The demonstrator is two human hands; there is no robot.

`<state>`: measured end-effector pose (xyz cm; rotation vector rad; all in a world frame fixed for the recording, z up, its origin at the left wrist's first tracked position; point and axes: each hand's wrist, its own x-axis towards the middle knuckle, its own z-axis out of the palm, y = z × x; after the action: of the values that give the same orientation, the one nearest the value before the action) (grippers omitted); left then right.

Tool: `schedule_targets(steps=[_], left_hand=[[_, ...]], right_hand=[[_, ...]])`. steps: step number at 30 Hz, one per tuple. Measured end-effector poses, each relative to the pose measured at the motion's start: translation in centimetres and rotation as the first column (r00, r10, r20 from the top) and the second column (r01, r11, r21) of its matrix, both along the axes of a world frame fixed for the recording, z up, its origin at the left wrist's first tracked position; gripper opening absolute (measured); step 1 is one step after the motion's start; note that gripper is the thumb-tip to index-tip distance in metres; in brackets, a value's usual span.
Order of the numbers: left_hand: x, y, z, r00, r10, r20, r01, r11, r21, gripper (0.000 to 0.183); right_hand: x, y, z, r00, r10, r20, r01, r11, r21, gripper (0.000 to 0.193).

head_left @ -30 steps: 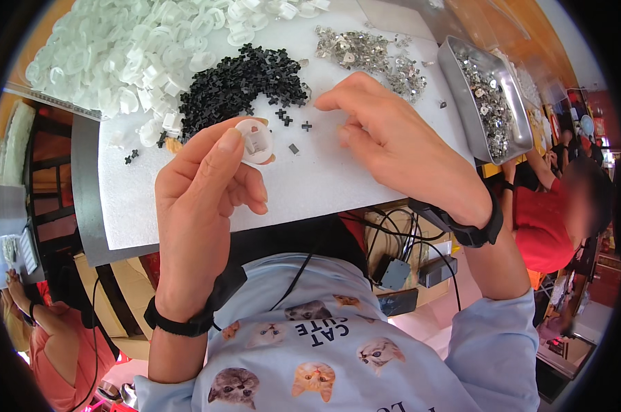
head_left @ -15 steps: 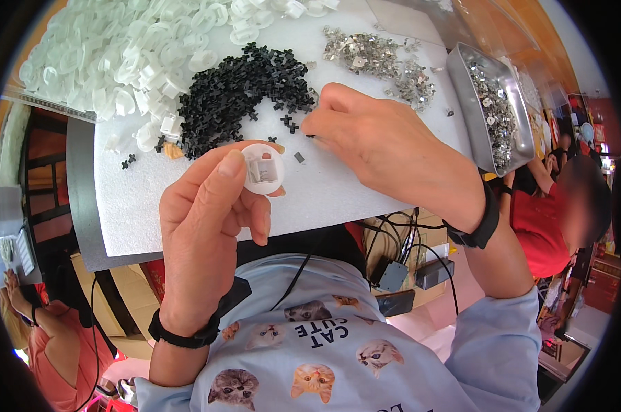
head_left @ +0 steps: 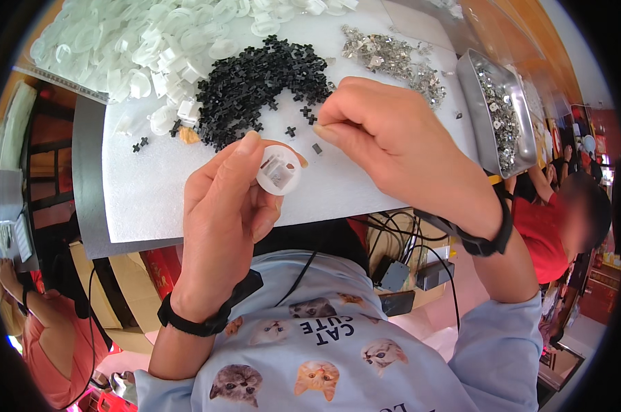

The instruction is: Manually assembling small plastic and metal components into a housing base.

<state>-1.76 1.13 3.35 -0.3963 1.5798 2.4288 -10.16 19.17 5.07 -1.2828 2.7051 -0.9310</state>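
My left hand (head_left: 224, 199) pinches a round white plastic part (head_left: 279, 172) between thumb and fingers. That part has a raised square block on its disc and tilts to one side. My right hand (head_left: 386, 130) is closed, thumb against forefinger, at the right edge of the pile of black cross-shaped pieces (head_left: 255, 86). Whatever lies in this pinch, if anything, is hidden by the fingertips. Just below the right thumb a small grey rectangular piece (head_left: 316, 148) lies on the white foam sheet (head_left: 365, 196). Single black crosses (head_left: 290, 131) lie between the hands.
A big heap of translucent white plastic parts (head_left: 152, 41) covers the far left. Small metal pieces (head_left: 386, 55) are spread at the far right, beside a metal tray (head_left: 526, 137) with more of them. Cables (head_left: 399, 233) hang below the table edge. A person in red (head_left: 540, 226) sits at the right.
The whole view has shifted slightly. In my left hand the round white part has turned and tilted. My right hand remains at the edge of the black pile, its thumb and forefinger now pressed together.
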Motion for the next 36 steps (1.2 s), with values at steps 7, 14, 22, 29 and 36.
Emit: schedule_targets(steps=[7,14,22,29,36], left_hand=[[0.4,-0.2,-0.4,1.0,0.022,0.013,-0.023,0.997,0.079,0.035],[0.5,0.4,0.7,0.995,0.073,0.071,-0.083,0.985,0.152,0.038],[1.0,0.1,0.5,0.995,0.077,0.063,-0.085,0.985,0.149,0.041],[1.4,-0.5,0.7,0.999,0.025,0.026,-0.028,0.994,0.107,0.036],[1.7,-0.9,0.3,0.999,0.037,0.03,-0.039,0.996,0.079,0.038]], right_hand=[[1.6,-2.0,2.1,0.976,0.101,0.192,-0.063,0.979,-0.196,0.007],[1.8,-2.5,1.4,0.985,0.155,0.079,-0.128,0.954,-0.273,0.007],[2.7,-2.9,0.8,0.988,0.13,-0.078,-0.146,0.959,-0.243,0.01],[3.1,-3.3,1.3,0.936,0.158,0.316,-0.042,0.937,-0.346,0.015],[2.5,-3.5,1.1,0.724,0.144,0.675,0.058,0.962,-0.267,0.023]])
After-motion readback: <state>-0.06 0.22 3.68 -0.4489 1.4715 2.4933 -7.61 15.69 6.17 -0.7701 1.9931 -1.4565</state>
